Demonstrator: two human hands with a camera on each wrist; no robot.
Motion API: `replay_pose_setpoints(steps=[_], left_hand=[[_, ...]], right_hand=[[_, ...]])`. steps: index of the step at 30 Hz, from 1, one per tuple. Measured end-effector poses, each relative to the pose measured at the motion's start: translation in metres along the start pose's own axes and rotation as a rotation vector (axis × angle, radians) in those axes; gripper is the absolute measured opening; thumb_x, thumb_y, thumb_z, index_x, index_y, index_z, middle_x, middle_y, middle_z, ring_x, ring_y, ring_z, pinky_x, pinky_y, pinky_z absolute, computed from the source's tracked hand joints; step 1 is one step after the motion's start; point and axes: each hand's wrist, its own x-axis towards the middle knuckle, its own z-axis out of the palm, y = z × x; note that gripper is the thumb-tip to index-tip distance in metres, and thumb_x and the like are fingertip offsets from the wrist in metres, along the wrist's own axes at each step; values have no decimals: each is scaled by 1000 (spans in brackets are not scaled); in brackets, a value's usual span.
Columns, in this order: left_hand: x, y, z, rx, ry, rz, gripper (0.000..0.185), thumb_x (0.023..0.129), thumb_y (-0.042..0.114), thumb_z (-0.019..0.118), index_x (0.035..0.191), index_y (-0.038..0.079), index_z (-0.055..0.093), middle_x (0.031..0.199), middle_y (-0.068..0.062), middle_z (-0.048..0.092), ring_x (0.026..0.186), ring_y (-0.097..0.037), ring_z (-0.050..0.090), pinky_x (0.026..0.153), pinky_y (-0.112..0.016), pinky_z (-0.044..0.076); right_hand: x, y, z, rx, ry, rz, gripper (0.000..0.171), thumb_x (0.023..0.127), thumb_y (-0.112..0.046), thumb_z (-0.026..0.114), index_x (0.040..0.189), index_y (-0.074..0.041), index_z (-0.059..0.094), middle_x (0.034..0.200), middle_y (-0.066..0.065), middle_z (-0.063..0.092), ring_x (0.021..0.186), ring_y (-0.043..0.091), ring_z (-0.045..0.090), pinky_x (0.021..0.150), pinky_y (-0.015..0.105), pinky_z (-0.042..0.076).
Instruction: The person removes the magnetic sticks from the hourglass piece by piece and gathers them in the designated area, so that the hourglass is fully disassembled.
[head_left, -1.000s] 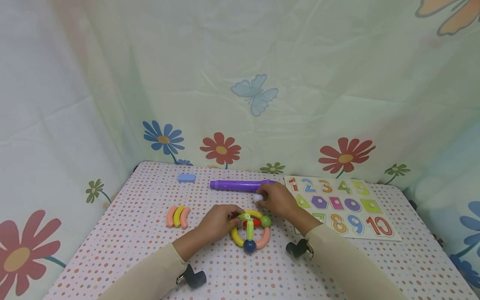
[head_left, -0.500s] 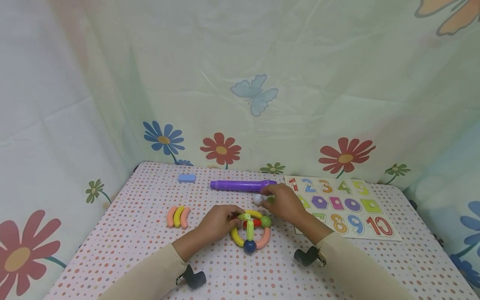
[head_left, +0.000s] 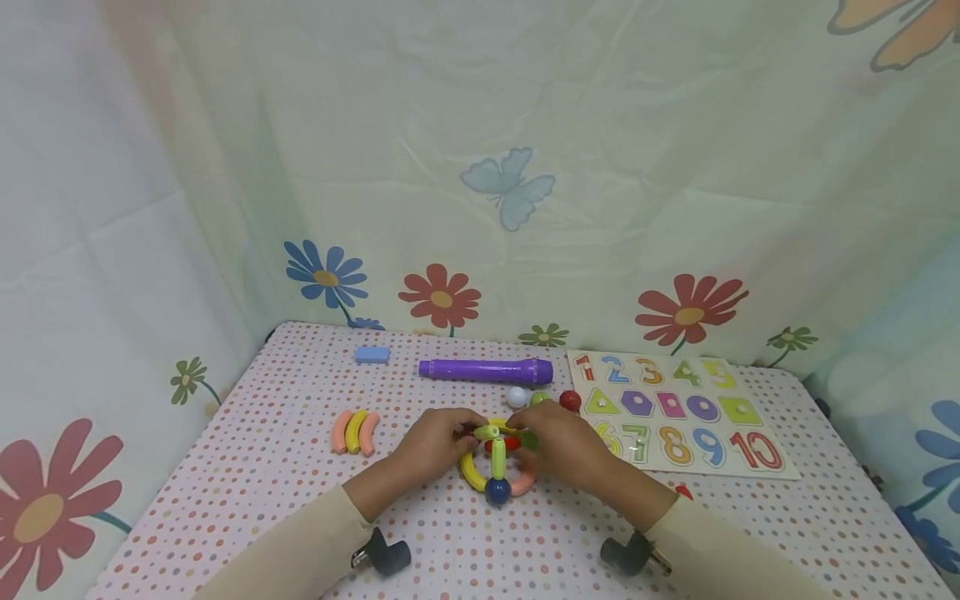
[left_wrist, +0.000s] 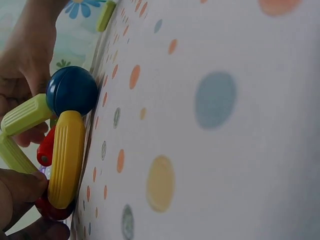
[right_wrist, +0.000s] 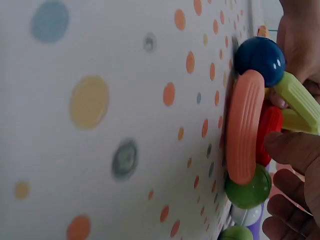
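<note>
A ring of magnetic building sticks and balls lies mid-table: yellow sticks [left_wrist: 68, 160], a pink stick [right_wrist: 245, 127], a dark blue ball [head_left: 497, 491], a green ball [right_wrist: 248, 186] and a red ball [left_wrist: 54, 209]. Two light green sticks [head_left: 498, 460] slope up from it, and a red stick [right_wrist: 269, 132] lies within. On the left side, my left hand [head_left: 433, 442] pinches the model at the red ball and a light green stick. My right hand [head_left: 568, 443] holds the opposite side, thumb on the red stick, fingers curled beside the green ball, which it partly hides in the head view.
Loose white [head_left: 517, 397], green [head_left: 539, 398] and red [head_left: 570, 401] balls lie behind the right hand. Further back is a purple tube [head_left: 486, 371]. A number puzzle board [head_left: 675, 408] lies right; curved sticks [head_left: 356, 432] and a blue block [head_left: 372, 355] lie left.
My right hand has left the white ball and come forward and down to the model's right side. The loose green and red balls are now uncovered. The left hand keeps its hold.
</note>
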Motion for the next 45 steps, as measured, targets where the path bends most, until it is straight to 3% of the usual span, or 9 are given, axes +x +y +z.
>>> replay_pose_setpoints(steps=[8, 15, 22, 30, 39, 45], left_hand=[[0, -1, 1, -6, 7, 9, 22, 95, 8, 73, 115, 17, 75, 106, 7, 72, 96, -7, 65, 79, -25, 54], [0, -1, 1, -5, 5, -1, 21, 96, 8, 72, 115, 17, 75, 107, 6, 72, 95, -7, 65, 77, -23, 54], [0, -1, 1, -13, 6, -11, 20, 96, 9, 73, 114, 18, 75, 106, 7, 72, 94, -6, 64, 76, -23, 54], [0, 0, 1, 12, 19, -2, 21, 96, 10, 73, 115, 18, 75, 107, 7, 72, 97, -7, 66, 79, -25, 55], [0, 1, 1, 14, 14, -7, 21, 96, 10, 73, 115, 17, 75, 106, 7, 72, 95, -6, 64, 77, -24, 54], [1, 1, 2, 17, 11, -20, 21, 96, 10, 73, 116, 17, 75, 104, 8, 71, 92, -5, 63, 74, -23, 53]], right_hand=[[7, -2, 11, -109, 2, -117, 33, 81, -21, 89, 111, -19, 75, 99, -11, 69, 88, 8, 55, 73, 26, 52], [5, 0, 10, -129, 9, -157, 27, 84, -20, 86, 109, -16, 78, 102, -7, 68, 95, 10, 57, 76, 27, 55], [2, 2, 6, -72, -25, -63, 26, 87, -22, 83, 110, -16, 72, 99, -9, 64, 87, 6, 54, 73, 26, 53], [1, 7, 0, 129, -56, 93, 24, 86, -11, 83, 102, -20, 68, 95, -12, 65, 90, 7, 61, 83, 31, 56], [0, 13, 2, 181, -17, 81, 25, 84, -8, 83, 99, -19, 67, 95, -10, 67, 93, 9, 63, 81, 31, 56], [0, 11, 0, 195, -24, 121, 24, 85, -9, 82, 102, -17, 67, 96, -7, 66, 93, 11, 63, 81, 32, 56]])
